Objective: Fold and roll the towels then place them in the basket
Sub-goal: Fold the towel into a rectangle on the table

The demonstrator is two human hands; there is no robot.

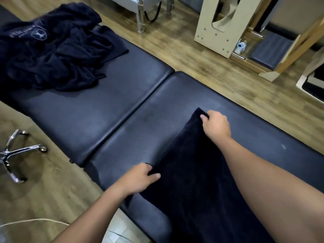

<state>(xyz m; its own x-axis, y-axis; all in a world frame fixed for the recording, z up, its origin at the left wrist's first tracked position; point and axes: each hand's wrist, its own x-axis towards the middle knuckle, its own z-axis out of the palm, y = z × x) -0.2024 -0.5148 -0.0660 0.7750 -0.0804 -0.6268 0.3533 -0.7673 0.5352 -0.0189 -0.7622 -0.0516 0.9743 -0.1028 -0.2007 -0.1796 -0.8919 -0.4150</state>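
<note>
A dark navy towel (192, 172) lies stretched along the near section of a padded dark bench (122, 120). My right hand (216, 124) grips its far corner, fingers curled round the edge. My left hand (140, 178) pinches the near left corner, thumb on top of the cloth. Several more dark towels (52, 50) lie in a crumpled pile on the far left section of the bench; one shows a pale printed logo. No basket is in view.
A chrome chair base (15, 155) stands on the wooden floor at the left. A white cord (35, 220) runs across the floor at the lower left. Beige wooden equipment (222, 27) and metal legs (140, 20) stand beyond the bench.
</note>
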